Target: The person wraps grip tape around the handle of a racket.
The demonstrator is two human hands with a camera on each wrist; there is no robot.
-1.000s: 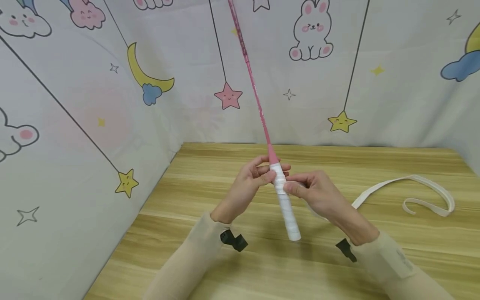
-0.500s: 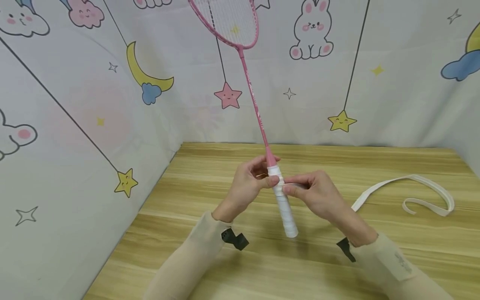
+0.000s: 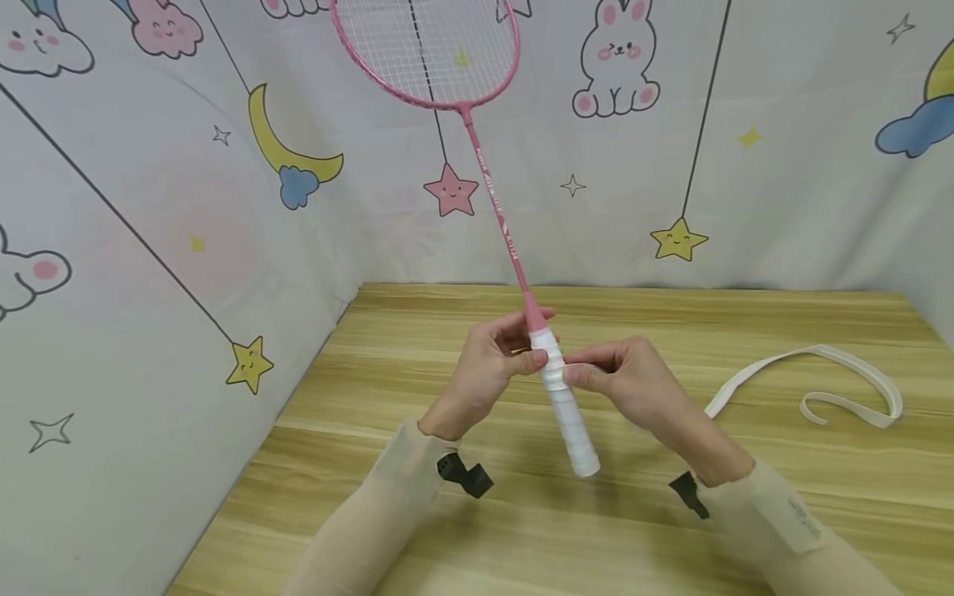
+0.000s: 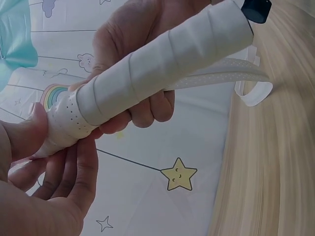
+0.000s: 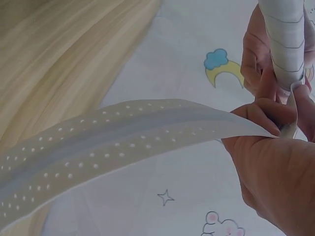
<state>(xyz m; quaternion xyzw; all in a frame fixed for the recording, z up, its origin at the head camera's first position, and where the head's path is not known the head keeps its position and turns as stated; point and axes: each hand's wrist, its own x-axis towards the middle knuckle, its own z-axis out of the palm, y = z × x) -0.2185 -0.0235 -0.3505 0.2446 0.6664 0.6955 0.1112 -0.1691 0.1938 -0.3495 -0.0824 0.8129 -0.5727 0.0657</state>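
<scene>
head: racket [image 3: 496, 199] held over the desk [image 3: 373, 356], left hand [image 3: 483, 368] gripping its handle [image 3: 572, 426]; right hand [image 3: 644, 389] pinching tape [image 3: 823, 352]. left wrist: dotted turns apparently finished on the upper handle only. right wrist: long tail seemingly left unwound.

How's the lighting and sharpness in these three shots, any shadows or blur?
Head view: brightest, soft shadows on the wooden tabletop below the sleeves, badminton racket's shaft fairly sharp; left wrist view: dimmer, right hand darkly shaded; right wrist view: also dim, dots on the perforated grip tape distinct, tabletop grain soft and smeared.
</scene>
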